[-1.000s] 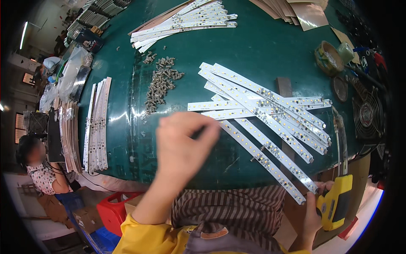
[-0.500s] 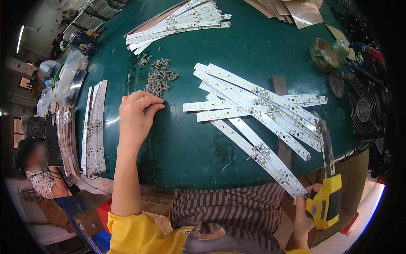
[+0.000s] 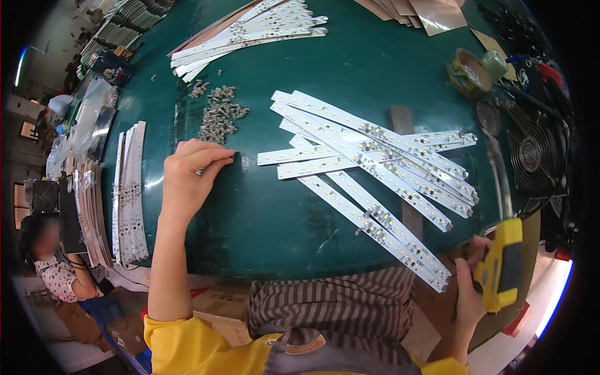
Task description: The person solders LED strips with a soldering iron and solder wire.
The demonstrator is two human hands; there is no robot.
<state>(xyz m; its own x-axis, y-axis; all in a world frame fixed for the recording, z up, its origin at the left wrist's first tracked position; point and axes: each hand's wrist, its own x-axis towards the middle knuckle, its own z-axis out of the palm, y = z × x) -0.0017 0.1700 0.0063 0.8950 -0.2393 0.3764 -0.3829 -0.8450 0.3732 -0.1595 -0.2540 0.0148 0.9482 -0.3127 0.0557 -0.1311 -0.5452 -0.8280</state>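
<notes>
My left hand point(image 3: 189, 178) is closed in a pinch above the green bench, just below a pile of small metal parts point(image 3: 219, 117). A small metal part point(image 3: 200, 170) glints under its curled fingers; what the fingertips pinch is mostly hidden. At the lower right my right hand point(image 3: 469, 290) grips a yellow-and-black soldering gun point(image 3: 492, 275) with a long metal shaft. Crossed white LED strips point(image 3: 350, 140) lie in a loose stack between the hands. Two of them point(image 3: 381, 228) reach over the bench's front edge, their ends close to my right hand.
More LED strips are fanned out at the back point(image 3: 250, 37) and bundled at the left point(image 3: 130, 194). A flat bar point(image 3: 400, 122) lies under the central stack. At the right stand a tape roll point(image 3: 469, 75) and a small fan point(image 3: 531, 153). Someone else point(image 3: 65, 269) sits far left.
My right hand and the soldering gun have moved up and right, away from the strip ends. The left hand keeps its pinch near the pile. The whole view has shifted slightly.
</notes>
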